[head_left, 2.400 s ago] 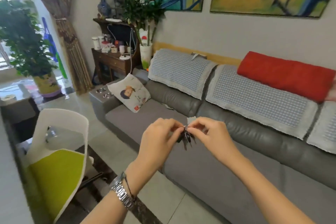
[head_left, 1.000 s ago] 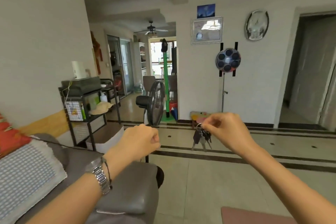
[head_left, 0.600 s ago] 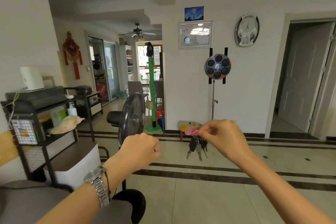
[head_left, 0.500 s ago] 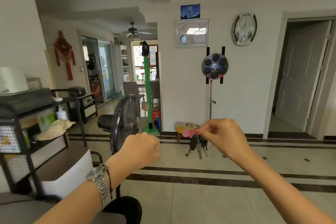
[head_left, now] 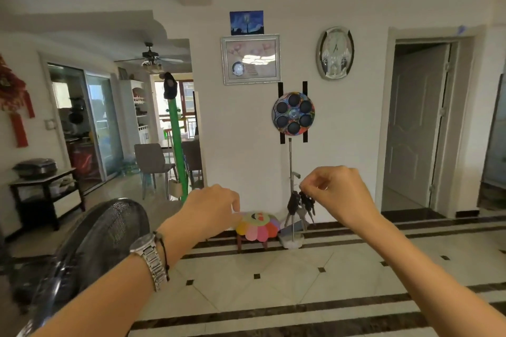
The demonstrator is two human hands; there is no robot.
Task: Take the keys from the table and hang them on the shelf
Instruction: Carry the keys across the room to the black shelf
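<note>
A bunch of dark keys [head_left: 301, 204] dangles from its ring, pinched between the thumb and fingers of my right hand [head_left: 339, 194] at chest height. My left hand [head_left: 213, 208] is held out beside it, about a hand's width to the left, fingers curled in a loose fist with nothing in it. A steel watch sits on that wrist. A low black shelf unit [head_left: 46, 194] stands against the left wall, with a dark appliance on top. I see no hook on it from here.
A black standing fan [head_left: 90, 252] is close at my lower left. Ahead by the white wall are a small flower-patterned stool [head_left: 257, 227], a thin metal stand [head_left: 291, 191] and a green pole [head_left: 178, 150]. An open doorway [head_left: 419, 128] is at the right. Tiled floor lies ahead.
The view has swung from the sofa round to the room and moved forward past the fan. My left hand let go of the keys; the right hand alone carries them.
</note>
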